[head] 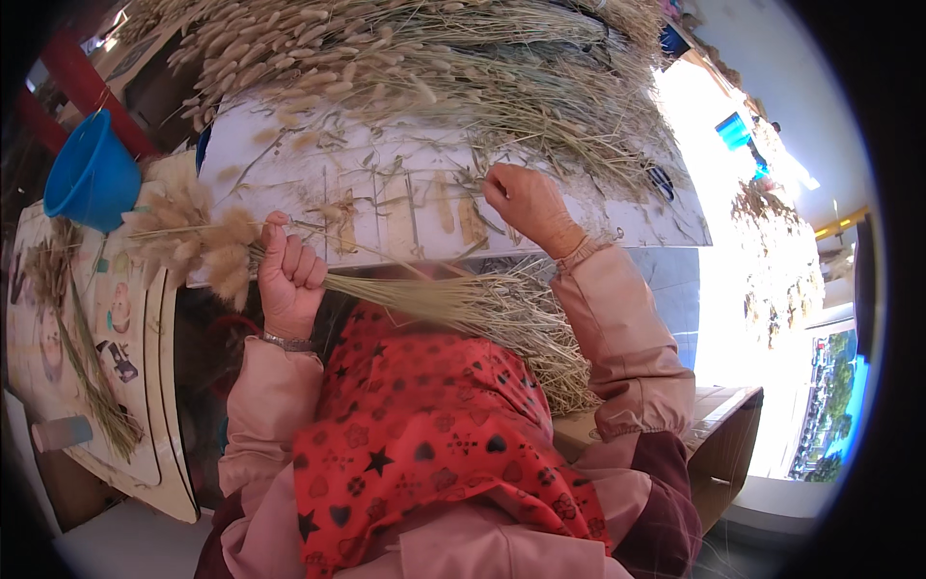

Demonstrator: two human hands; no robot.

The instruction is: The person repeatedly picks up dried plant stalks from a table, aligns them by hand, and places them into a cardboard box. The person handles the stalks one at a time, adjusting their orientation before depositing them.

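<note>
My left hand (pixel 291 279) is closed around a bundle of dried bunny-tail grass. The bundle's fluffy heads (pixel 230 246) stick out to the left of my fist. Its long pale stems (pixel 412 295) fan out to the right, above the lap of a red patterned apron (pixel 434 427). My right hand (pixel 532 206) is over the white tabletop (pixel 289 181) near its front edge, fingers curled. Bits of stem and leaf lie by its fingertips, and whether it holds any is hidden.
A large heap of dried bunny-tail grass (pixel 405 65) covers the table's far side. Scissor handles (pixel 660 182) lie at right. To the left are a blue bucket (pixel 94 174) and a smaller tied bunch (pixel 94 362) on boards. Straw (pixel 550 347) fills a cardboard box (pixel 723 441) beside me.
</note>
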